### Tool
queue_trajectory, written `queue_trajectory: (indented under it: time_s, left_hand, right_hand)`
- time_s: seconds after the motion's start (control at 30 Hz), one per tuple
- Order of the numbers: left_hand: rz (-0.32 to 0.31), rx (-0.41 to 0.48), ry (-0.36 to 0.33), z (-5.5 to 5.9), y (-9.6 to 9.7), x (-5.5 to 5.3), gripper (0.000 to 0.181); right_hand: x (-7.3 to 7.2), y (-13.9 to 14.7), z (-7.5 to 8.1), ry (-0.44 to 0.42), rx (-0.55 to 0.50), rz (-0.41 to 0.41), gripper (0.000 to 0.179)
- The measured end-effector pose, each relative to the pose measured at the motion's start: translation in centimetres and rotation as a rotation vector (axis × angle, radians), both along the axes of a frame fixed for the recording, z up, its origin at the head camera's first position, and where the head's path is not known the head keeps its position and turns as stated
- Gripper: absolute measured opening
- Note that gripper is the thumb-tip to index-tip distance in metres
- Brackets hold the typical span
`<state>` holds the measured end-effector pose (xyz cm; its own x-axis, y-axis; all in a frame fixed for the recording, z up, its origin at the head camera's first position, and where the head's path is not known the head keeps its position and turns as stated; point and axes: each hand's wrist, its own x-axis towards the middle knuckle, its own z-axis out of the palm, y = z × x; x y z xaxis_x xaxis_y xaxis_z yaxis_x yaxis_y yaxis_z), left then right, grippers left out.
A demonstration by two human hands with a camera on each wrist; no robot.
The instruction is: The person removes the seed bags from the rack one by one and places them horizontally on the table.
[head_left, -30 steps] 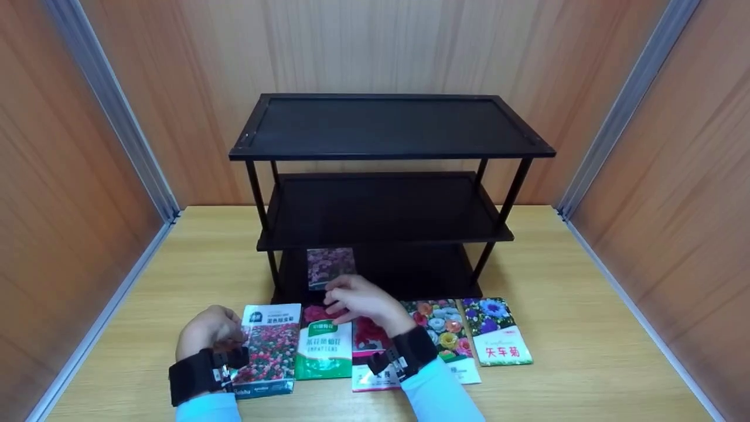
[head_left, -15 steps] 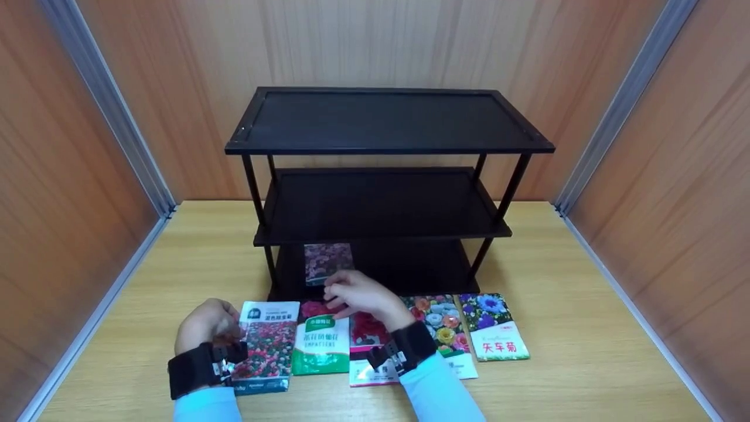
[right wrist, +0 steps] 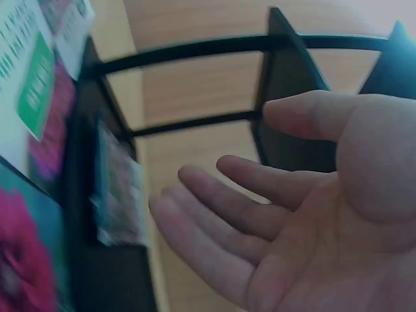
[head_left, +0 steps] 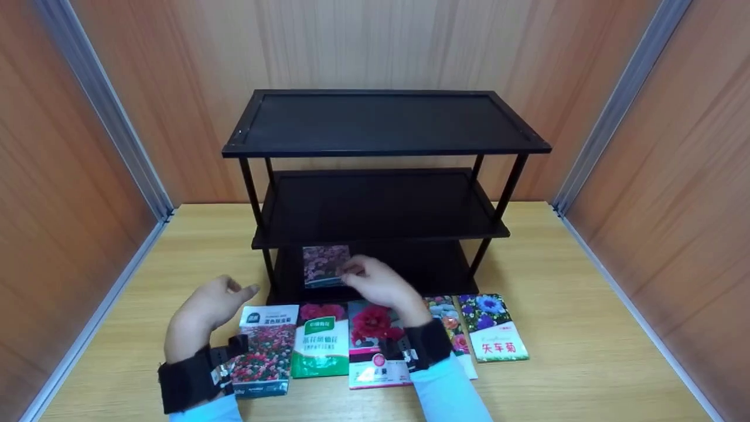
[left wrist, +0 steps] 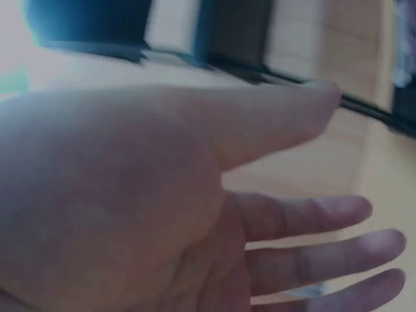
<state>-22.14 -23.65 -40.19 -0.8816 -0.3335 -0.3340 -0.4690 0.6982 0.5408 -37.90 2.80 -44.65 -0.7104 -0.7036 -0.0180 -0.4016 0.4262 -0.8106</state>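
My left hand (head_left: 210, 308) hovers over the left end of a row of flower seed packets, its fingers loosely extended and holding nothing in the left wrist view. Nearest to it lies a packet with small pink and red flowers (head_left: 266, 351). My right hand (head_left: 381, 284) is in front of the bottom shelf, fingers relaxed and apart with nothing between them. Behind its fingertips, a packet with purple-pink flowers (head_left: 321, 266) rests on the bottom shelf. The green-and-white packet (head_left: 320, 349) and the red flower packet (head_left: 370, 325) lie below the right hand.
A black three-tier shelf (head_left: 381, 126) stands at the back of the table. A packet with multicoloured roses (head_left: 448, 319), partly behind the right forearm, and a blue flower packet (head_left: 492, 328) end the row on the right. Wooden panels (head_left: 662, 176) enclose the table.
My left hand has lifted from beside the leftmost packet, and its fingers have opened out. My right hand has moved slightly up and right, showing more of the red flower packet.
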Motion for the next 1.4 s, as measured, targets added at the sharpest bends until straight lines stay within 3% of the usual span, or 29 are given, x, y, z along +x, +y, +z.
queue_trajectory:
  time_s: [0.07, 0.17, 0.33, 0.43, 0.57, 0.7, 0.8, 0.97, 1.2, 1.4]
  left_hand:
    - [-0.017, -0.022, 0.02, 1.1, 1.2, 0.2, 0.078]
    - [-0.048, -0.028, 0.066, 2.1, 3.1, 0.1, 0.084]
    - [-0.137, -0.052, 0.177, 2.3, 5.7, -0.9, 0.085]
    - [-0.197, -0.04, 0.239, 1.2, 6.7, -2.2, 0.077]
    - [-0.273, -0.034, 0.341, -1.5, 7.1, -5.1, 0.067]
    - [-0.289, -0.135, 0.457, -4.5, 7.0, -8.0, 0.055]
    - [-0.272, -0.221, 0.506, -6.3, 7.2, -9.5, 0.057]
    - [-0.238, -0.29, 0.505, -8.3, 7.6, -10.6, 0.071]
    - [-0.214, -0.26, 0.379, -9.9, 7.5, -11.2, 0.078]
    - [-0.206, -0.194, 0.281, -10.9, 7.5, -11.3, 0.083]
  right_hand:
    - [0.1, 0.6, 0.8, 0.094, 0.062, -0.025, 0.044]
    - [0.2, 1.3, 1.7, 0.168, 0.144, -0.068, 0.052]
    - [0.2, 1.2, 1.9, 0.347, 0.272, -0.167, 0.062]
    - [-0.3, 0.3, 0.9, 0.486, 0.31, -0.215, 0.063]
    - [-1.7, -1.0, -1.4, 0.683, 0.3, -0.23, 0.06]
    - [-3.1, -1.9, -3.5, 0.789, 0.324, -0.246, 0.059]
    - [-3.9, -2.5, -4.5, 0.754, 0.397, -0.249, 0.06]
    - [-5.1, -3.7, -5.8, 0.579, 0.506, -0.186, 0.062]
    - [-6.2, -4.6, -7.2, 0.314, 0.545, -0.145, 0.069]
    - [-5.7, -4.6, -7.1, 0.242, 0.579, -0.111, 0.07]
